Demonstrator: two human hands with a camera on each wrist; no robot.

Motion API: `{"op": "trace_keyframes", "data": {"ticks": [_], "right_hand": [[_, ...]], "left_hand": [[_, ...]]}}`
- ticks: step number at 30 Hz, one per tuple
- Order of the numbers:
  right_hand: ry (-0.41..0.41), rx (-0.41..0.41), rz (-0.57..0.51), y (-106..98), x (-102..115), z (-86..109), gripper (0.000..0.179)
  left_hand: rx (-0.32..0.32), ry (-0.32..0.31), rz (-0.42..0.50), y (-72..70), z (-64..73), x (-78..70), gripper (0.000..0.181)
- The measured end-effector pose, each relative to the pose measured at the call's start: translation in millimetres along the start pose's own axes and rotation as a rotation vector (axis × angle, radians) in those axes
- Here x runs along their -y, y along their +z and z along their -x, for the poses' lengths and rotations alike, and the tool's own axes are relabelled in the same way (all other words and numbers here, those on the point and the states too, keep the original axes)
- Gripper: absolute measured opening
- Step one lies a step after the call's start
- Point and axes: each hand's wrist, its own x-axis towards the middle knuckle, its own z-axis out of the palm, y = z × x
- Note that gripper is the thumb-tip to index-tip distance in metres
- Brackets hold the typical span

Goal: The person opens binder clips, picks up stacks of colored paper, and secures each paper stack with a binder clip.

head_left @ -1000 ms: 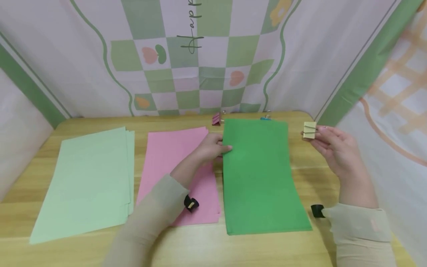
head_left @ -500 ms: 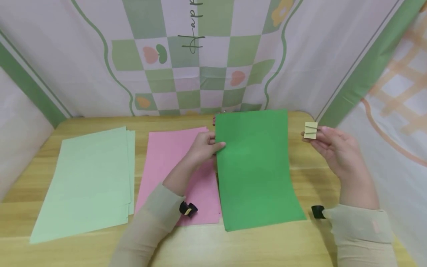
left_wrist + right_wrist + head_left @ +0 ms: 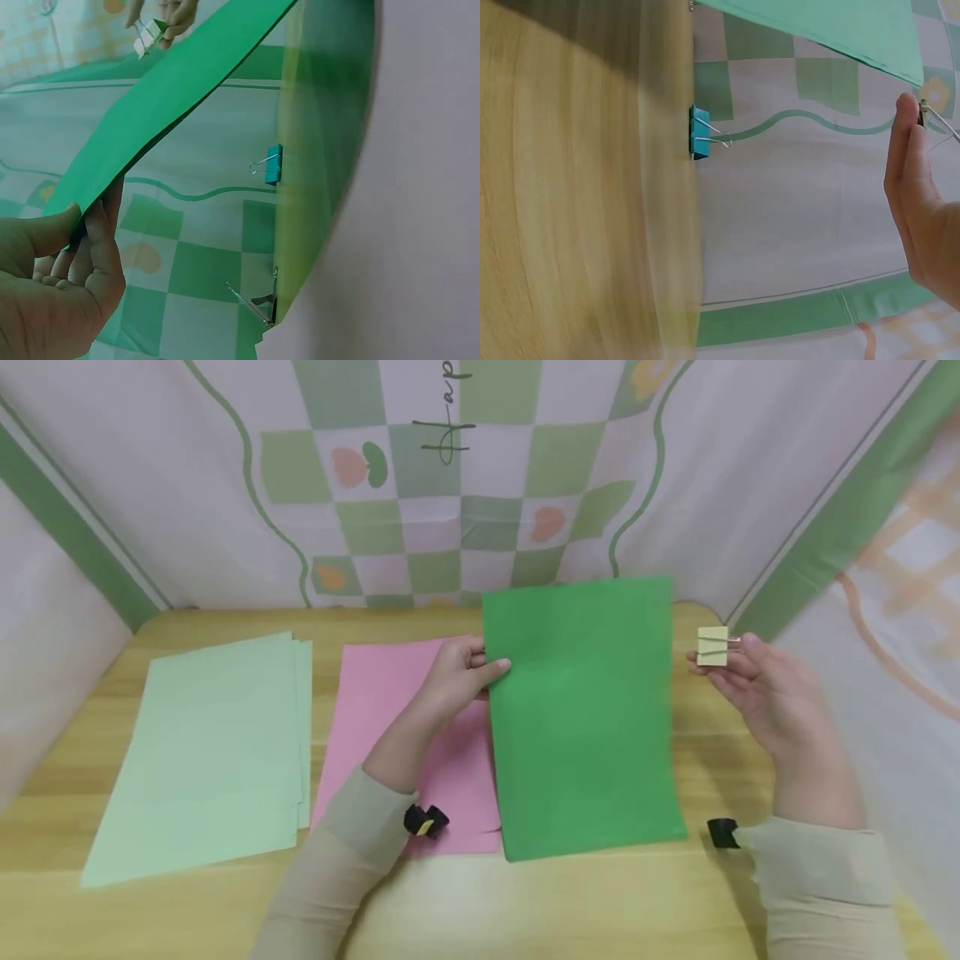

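Since the earlier frame, the far end of the green paper (image 3: 585, 727) has risen, and we find it now tilted above the bench (image 3: 562, 910). The left hand (image 3: 453, 681) pinches its left edge between thumb and fingers, we think to keep it raised. The right hand (image 3: 780, 693) pinches the yellow clip (image 3: 712, 647) by its wire handles, perhaps to leave its body free, apart from the paper. The 2 other stacks, pink paper (image 3: 378, 689) and pale green paper (image 3: 202, 752), lie to the left.
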Motion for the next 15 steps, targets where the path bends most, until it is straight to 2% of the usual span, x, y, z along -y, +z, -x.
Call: {"op": "trace_keyframes", "data": {"ticks": [6, 15], "right_hand": [[-0.037, -0.06, -0.142, 0.5, 3.0, 3.9, 0.032], [-0.059, -0.06, 0.001, 8.4, 1.4, 6.8, 0.034]], "left_hand": [[0.003, -0.001, 0.065, -0.9, 3.3, -6.4, 0.029], [-0.01, 0.025, 0.072, -4.7, 7.3, -10.2, 0.031]]}}
